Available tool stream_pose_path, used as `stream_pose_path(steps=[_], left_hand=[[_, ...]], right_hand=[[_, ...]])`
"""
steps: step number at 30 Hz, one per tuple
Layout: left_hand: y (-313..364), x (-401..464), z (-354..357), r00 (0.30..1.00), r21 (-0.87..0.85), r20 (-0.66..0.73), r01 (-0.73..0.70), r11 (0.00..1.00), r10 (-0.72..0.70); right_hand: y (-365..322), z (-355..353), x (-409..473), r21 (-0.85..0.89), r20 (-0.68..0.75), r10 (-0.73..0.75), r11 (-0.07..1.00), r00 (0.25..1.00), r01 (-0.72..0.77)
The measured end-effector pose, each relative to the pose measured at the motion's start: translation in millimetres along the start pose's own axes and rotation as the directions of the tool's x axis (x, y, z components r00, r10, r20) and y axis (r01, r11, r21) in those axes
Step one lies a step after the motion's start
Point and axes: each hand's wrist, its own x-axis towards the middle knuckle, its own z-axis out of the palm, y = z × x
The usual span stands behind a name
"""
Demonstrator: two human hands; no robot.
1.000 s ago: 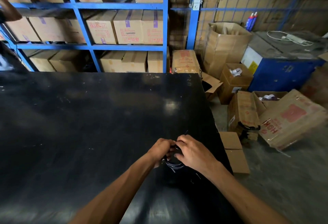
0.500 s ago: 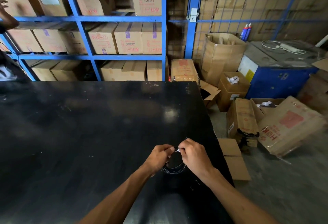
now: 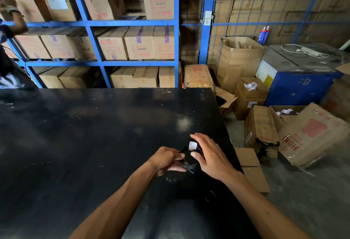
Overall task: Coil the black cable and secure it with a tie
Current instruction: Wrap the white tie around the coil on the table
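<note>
A small coil of black cable [image 3: 189, 166] hangs between my hands just above the black table [image 3: 79, 144], near its right edge. My left hand [image 3: 166, 160] pinches the coil on its left side. A white tag [image 3: 192, 145] sits at the top of the coil, under the fingers of my right hand [image 3: 210, 155]. My right hand has its fingers spread, thumb against the coil's right side. The dark cable is hard to tell from the dark table, and part of it is hidden by my fingers.
Blue shelving [image 3: 94, 61] with cardboard boxes stands behind the table. Open and tipped cartons [image 3: 310, 134] lie on the floor to the right, beside a blue machine [image 3: 301, 85]. Another person's arm [image 3: 13, 23] shows at the far left.
My hands have moved apart a little and lifted slightly. The right hand's fingers have opened out from a pinch, and the white tag now shows at the top of the coil.
</note>
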Motion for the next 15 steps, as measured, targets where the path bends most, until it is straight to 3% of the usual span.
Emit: stream_pose_path(steps=[2,6,10,12,15], left_hand=[[12,-3,-3,0.999,-0.182,-0.012,0.037,0.983,-0.039],[30,-11,-8,0.992,-0.37,0.043,0.129,0.92,-0.122],[37,-15,3,0.99,-0.407,0.058,0.138,0.903,-0.125],[39,-18,6,0.992,-0.304,0.058,0.126,0.944,-0.114],[39,-22,4,0.996,0.103,-0.084,0.007,0.995,0.002]], right_hand=[[1,-6,-6,0.071,0.035,-0.096,0.993,0.995,0.094],[2,-14,-15,0.135,0.122,-0.076,0.989,0.99,0.059],[-3,-10,-10,0.111,-0.019,-0.064,0.992,0.998,0.066],[-5,-10,-6,0.123,-0.061,-0.013,0.992,0.998,0.021],[-6,-12,0,0.238,-0.096,0.161,0.962,0.982,-0.135]])
